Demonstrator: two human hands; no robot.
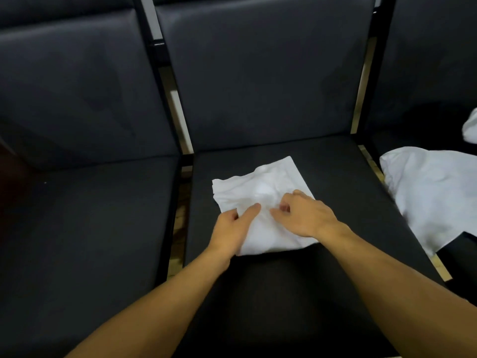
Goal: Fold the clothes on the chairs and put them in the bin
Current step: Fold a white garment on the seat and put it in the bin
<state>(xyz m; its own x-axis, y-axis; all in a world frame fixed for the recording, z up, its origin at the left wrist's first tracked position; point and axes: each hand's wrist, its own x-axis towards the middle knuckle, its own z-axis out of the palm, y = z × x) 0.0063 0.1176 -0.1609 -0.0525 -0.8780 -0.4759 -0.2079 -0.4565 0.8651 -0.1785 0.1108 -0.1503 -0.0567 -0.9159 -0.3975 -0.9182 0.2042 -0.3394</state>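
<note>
A white garment (268,182), folded into a small rough rectangle, lies on the dark seat of the middle chair (284,293). My left hand (232,228) grips its near left edge, with the thumb lying on top of the cloth and the fingers curled at the edge. My right hand (307,215) sits on the garment's near right part, its fingers curled and pinching the fabric. The hands hide the garment's near portion. No bin is in view.
A second white garment (433,192) lies unfolded on the right chair and hangs over its left edge. Another bit of white cloth (471,127) shows at the right border. The left chair (90,215) carries nothing. Narrow gaps with black frames separate the seats.
</note>
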